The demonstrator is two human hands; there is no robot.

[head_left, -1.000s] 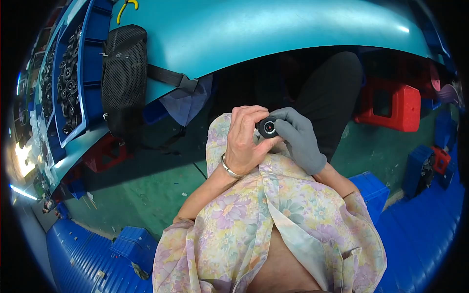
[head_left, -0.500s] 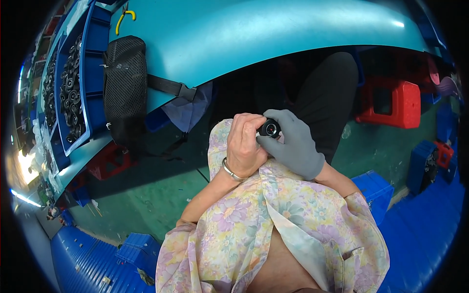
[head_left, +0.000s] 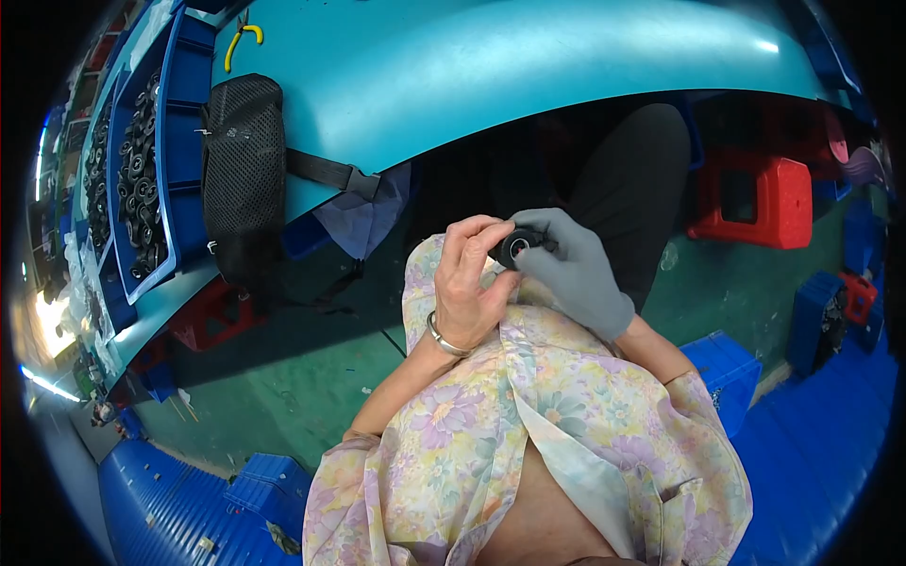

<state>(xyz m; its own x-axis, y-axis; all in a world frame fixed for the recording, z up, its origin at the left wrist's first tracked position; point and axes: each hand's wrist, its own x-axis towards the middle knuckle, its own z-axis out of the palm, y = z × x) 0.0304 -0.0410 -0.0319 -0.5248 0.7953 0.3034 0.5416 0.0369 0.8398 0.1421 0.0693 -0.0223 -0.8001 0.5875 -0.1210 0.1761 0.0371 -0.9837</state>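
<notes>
I view a smooth teal table (head_left: 566,57), a black mesh bag (head_left: 243,141) on it, and a green floor (head_left: 293,387). Over the lap, the bare left hand (head_left: 467,278) pinches a round black part (head_left: 511,247); the grey-gloved right hand (head_left: 583,278) touches it, its grip unclear to me. The ringed face points up and rightward; I cannot tell the long axis.

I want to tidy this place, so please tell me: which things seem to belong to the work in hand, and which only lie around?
Likely in the work:
black round part, between the bare left hand and gloved right hand
similar black parts in the blue tray

Seemingly lying about:
black mesh bag
red stool
yellow-handled pliers, untouched
</notes>
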